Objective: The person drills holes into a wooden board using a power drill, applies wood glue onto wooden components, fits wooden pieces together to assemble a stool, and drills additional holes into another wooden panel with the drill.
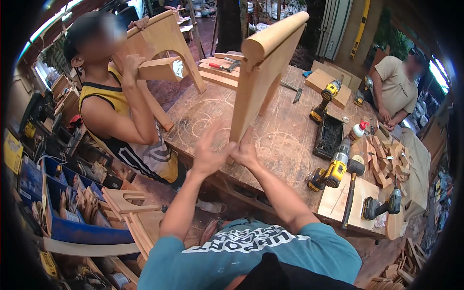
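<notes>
A pale wooden frame [247, 92], with a thick rounded rail [275, 37] along its top, stands upright on the workbench [203, 113] in front of me. My right hand [245, 150] is closed round the lower end of its near leg. On the other side of that leg is my left hand [211, 152], fingers stretched out and a little blurred, the thumb close to the leg. Whether that thumb touches the wood is hard to see. At the left a co-worker holds up a similar wooden frame [159, 36] with an arched cut-out.
To the right lie yellow-black cordless drills [338, 164], a black tray of screws [329, 137], a hammer [296, 92] and a pile of wood blocks [386, 157]. Another person [398, 82] is at the far right. Blue bins [87, 232] with wood pieces stand at lower left.
</notes>
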The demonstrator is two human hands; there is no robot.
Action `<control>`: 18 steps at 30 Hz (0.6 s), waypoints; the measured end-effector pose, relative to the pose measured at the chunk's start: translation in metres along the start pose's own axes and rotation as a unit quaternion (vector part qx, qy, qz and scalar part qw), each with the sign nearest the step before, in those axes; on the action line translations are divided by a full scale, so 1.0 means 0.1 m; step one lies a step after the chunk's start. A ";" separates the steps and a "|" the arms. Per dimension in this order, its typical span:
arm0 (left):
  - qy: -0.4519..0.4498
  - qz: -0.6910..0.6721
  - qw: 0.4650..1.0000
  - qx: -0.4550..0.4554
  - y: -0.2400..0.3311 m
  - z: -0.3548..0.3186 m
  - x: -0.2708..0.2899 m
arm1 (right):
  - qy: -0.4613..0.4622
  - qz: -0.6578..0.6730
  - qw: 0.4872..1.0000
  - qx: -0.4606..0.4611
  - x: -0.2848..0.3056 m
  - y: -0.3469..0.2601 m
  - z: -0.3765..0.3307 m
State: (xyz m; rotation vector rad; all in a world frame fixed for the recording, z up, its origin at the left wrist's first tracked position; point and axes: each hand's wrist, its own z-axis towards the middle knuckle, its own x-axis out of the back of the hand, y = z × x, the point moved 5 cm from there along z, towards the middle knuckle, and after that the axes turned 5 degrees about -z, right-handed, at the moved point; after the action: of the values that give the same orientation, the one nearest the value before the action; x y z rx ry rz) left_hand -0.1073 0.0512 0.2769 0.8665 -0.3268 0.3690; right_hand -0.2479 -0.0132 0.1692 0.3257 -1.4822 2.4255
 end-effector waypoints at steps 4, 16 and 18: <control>0.049 -0.140 0.987 0.064 0.00 0.02 0.25 | -0.012 -0.067 0.998 0.012 0.03 -0.30 0.08; 0.060 0.075 0.986 -0.133 0.45 0.17 0.63 | 0.029 -0.008 0.999 0.039 0.08 -0.38 0.08; 0.108 0.102 0.962 -0.228 0.72 0.36 0.99 | -0.013 0.019 0.999 -0.027 0.02 -0.35 0.07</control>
State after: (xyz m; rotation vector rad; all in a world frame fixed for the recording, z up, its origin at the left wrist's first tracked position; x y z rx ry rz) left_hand -0.0554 0.0831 0.3893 0.3362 -0.2835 0.5494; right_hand -0.2374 -0.0043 0.2025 0.3209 -1.5753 2.4155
